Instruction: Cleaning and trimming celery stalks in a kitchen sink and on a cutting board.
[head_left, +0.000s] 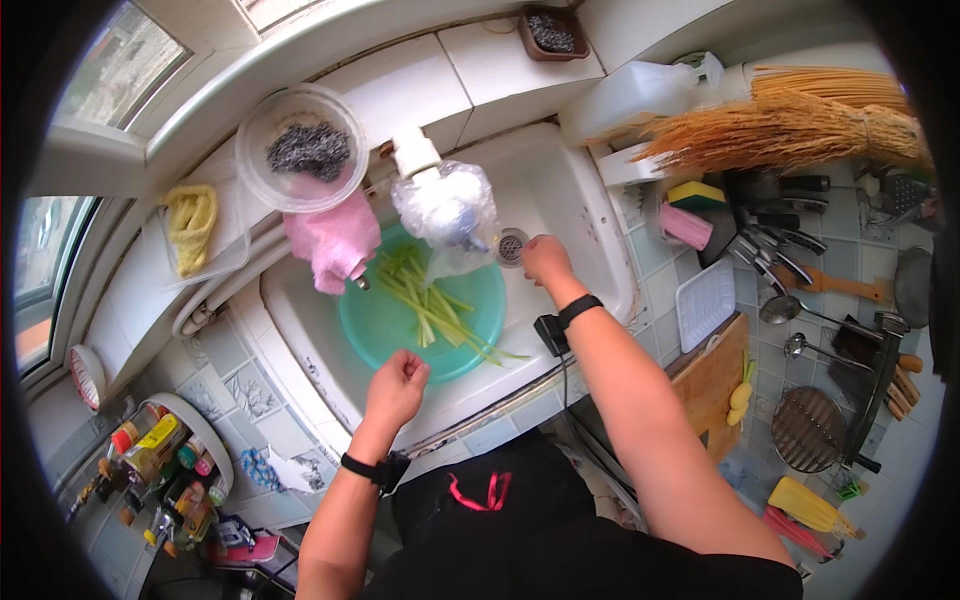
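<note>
A teal plastic basin (352, 330) sits in the white sink (555, 180), with green leafy stalks, apparently celery (427, 300), lying in it. A few thin stems reach over the basin's near right rim. My left hand (397, 386) is over the near edge of the basin, fingers curled in, with nothing visible in them. Beside the metal drain strainer (511, 246) is my right hand (546, 261), its fingers bent down and their tips mostly hidden. A faucet wrapped in clear plastic (448, 202) hangs over the basin and partly covers the stalks.
A pink cloth (334, 240) hangs by the basin, below a clear plastic tub (251, 150) with steel wool. A yellow cloth (191, 225) lies on the ledge. To the right are a straw broom (787, 135), a sponge (696, 196) and a wooden cutting board (705, 382). Bottles (154, 442) stand lower left.
</note>
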